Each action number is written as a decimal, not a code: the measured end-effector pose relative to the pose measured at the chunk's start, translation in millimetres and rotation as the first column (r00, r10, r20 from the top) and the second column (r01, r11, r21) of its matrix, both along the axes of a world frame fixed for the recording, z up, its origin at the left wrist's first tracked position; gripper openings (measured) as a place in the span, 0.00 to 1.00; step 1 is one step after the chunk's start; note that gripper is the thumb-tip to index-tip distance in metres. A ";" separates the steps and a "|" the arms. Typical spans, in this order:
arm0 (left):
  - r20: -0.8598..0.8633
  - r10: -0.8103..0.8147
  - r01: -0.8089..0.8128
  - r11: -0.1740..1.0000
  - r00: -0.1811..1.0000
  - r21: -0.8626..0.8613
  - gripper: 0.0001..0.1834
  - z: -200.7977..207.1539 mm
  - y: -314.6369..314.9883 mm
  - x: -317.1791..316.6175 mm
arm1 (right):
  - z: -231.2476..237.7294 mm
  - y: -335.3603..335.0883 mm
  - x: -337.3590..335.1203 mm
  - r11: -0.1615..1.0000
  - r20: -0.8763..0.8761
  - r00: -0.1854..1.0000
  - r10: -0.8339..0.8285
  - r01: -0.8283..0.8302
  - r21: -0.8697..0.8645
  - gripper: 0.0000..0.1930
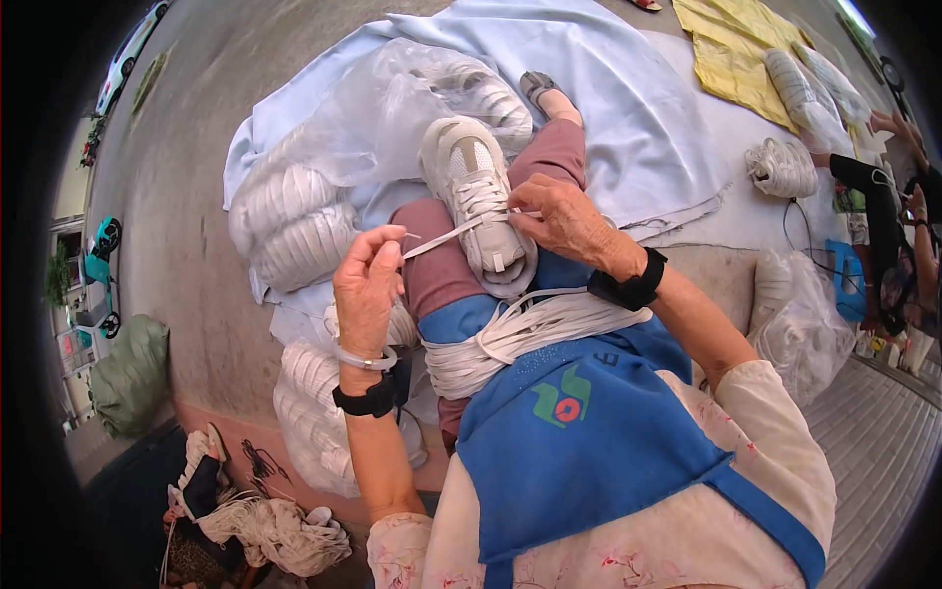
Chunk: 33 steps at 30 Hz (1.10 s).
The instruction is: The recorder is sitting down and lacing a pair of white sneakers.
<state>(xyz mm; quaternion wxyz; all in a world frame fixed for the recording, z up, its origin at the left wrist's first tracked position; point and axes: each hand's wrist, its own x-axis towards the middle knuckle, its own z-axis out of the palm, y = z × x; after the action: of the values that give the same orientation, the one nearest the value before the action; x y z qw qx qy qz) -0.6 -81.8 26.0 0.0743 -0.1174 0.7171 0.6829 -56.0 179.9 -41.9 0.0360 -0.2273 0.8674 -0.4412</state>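
A white sneaker (474,187) rests sole-down on my knee, toe pointing away. My left hand (367,285) pinches a flat white lace (442,238) and holds it taut to the left of the shoe. My right hand (561,218) grips the other end of the lace at the shoe's eyelets, on its right side. A bundle of loose white laces (510,339) lies across my lap on a blue apron (579,432). Both wrists carry black bands.
Clear plastic bags of white shoes (294,221) lie on a pale blue sheet (628,108) to my left and ahead. More bagged shoes (800,319) sit at right, a yellow cloth (736,49) far right. Another person (883,206) sits at right. A green sack (132,373) stands at left.
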 end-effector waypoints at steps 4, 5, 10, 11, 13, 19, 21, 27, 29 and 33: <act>-0.179 -0.208 0.087 0.849 0.961 -0.521 0.07 -27.2 46.2 -14.9 | 3.5 -3.8 2.1 0.999 -0.017 1.000 -0.008 0.009 0.050 0.08; -0.261 -0.297 0.067 0.768 0.918 -0.637 0.08 -33.8 49.6 -17.9 | 5.3 -4.0 3.8 0.999 -0.016 1.000 -0.010 0.010 0.050 0.08; -0.165 -0.333 0.129 0.706 0.928 -0.697 0.06 -48.2 52.5 -25.8 | 12.0 -3.7 6.4 1.000 0.143 0.989 -0.031 0.030 0.009 0.07; -0.119 -0.335 0.167 0.710 0.935 -0.684 0.06 -47.3 52.3 -28.1 | 11.1 -2.9 5.8 0.999 0.145 0.989 -0.032 0.032 0.008 0.07; -0.072 -0.335 0.204 0.714 0.940 -0.670 0.06 -41.2 51.0 -29.4 | 9.5 -1.2 5.4 0.989 0.044 0.989 0.141 -0.139 -0.048 0.05; 0.189 -0.352 0.389 0.677 0.917 -0.625 0.11 -29.5 36.1 -34.4 | 12.8 8.4 -3.5 0.989 0.152 0.977 0.149 -0.151 0.000 0.05; 0.091 -0.305 0.297 0.745 0.948 -0.598 0.10 -37.4 35.1 -34.3 | 7.6 9.4 -3.4 0.988 0.080 0.985 0.154 -0.155 0.006 0.05; -0.225 -0.344 0.087 0.696 0.912 -0.713 0.07 -47.5 59.1 -37.7 | 10.6 6.5 -2.5 0.991 0.089 0.987 0.130 -0.133 0.031 0.05; -0.246 -0.400 0.083 0.648 0.883 -0.757 0.07 -50.5 62.7 -37.4 | 10.0 7.5 -2.2 0.991 0.091 0.988 0.125 -0.129 0.046 0.05; -0.253 -0.437 0.055 0.580 0.863 -0.812 0.07 -56.5 60.9 -41.7 | 8.7 8.1 -2.0 0.989 0.062 0.989 0.138 -0.141 0.044 0.06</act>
<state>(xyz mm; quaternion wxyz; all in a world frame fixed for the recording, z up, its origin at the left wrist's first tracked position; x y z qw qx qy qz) -42.3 -21.0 -30.5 -0.0467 0.1187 0.9481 0.2913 -58.0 188.0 -33.2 0.0976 -0.2735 0.8584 -0.4230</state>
